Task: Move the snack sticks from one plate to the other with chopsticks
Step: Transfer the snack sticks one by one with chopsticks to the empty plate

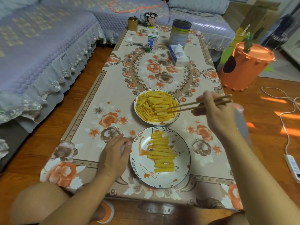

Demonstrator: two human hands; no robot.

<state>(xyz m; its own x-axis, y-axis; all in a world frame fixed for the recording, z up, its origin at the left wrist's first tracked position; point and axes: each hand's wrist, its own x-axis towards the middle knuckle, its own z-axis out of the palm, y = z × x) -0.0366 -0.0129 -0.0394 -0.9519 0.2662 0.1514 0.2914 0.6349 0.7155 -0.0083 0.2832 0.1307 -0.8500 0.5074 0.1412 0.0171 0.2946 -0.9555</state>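
Two patterned plates stand on the floral tablecloth. The far plate (178, 109) holds a heap of yellow snack sticks (152, 106). On the near plate (138, 159) lies a neat row of sticks (162, 153) stacked down its middle. My right hand (215, 114) grips a pair of wooden chopsticks (198, 104), and their tips, slightly apart, reach into the right side of the heap on the far plate. My left hand (113, 156) rests with curled fingers against the left rim of the near plate.
Further back on the table (90, 111) stand a milk carton (152, 43), a tissue pack (178, 55), a tin can (180, 32), a cup (150, 18) and a small box (132, 23). An orange bin (245, 69) stands right of the table, a sofa (40, 54) left.
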